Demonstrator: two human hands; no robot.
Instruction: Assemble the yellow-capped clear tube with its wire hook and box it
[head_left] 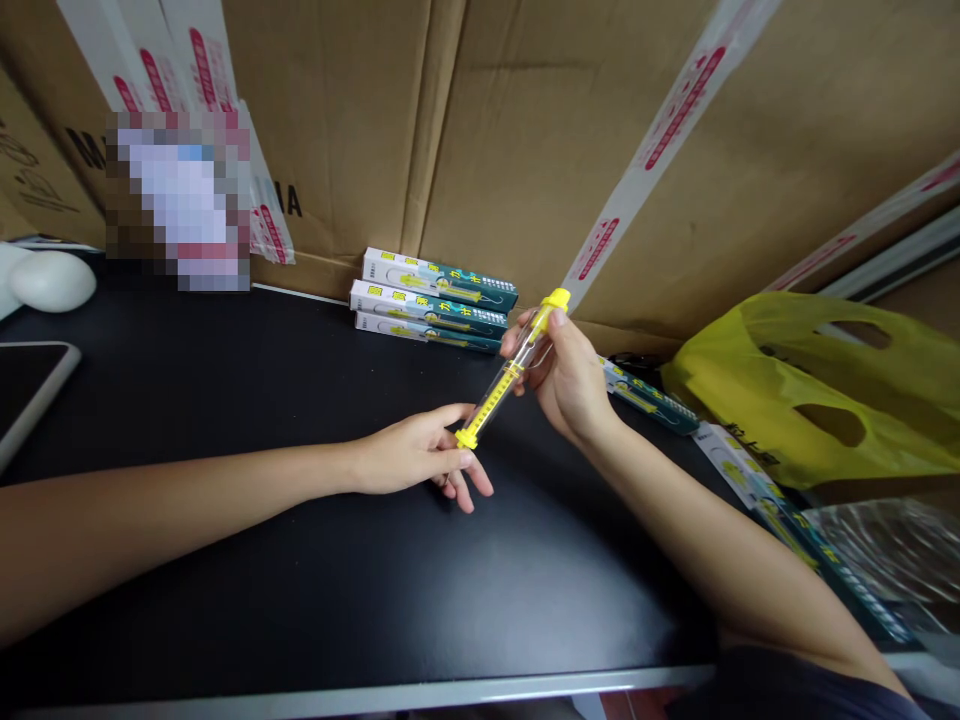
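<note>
A spring scale (493,400), a clear tube with yellow end caps and a yellow graduated inside, slants above the black table. Its upper end is gripped by my right hand (576,382), with the thumb close to the top cap and fingers behind the tube. My left hand (412,452) has its thumb and index finger around the lower cap, while its other fingers hang loosely below. A thin metal wire shows beside the tube near my right fingers. Whatever sticks out of the lower end is hidden by my left fingers.
Behind my hands, several narrow spring scale boxes (431,322) lie stacked against a large cardboard box (337,130). More such boxes (651,398) lie at the right, by a yellow plastic bag (810,400) and clear plastic wrapping (892,550). A white-edged device (30,395) lies left on the black table (360,600).
</note>
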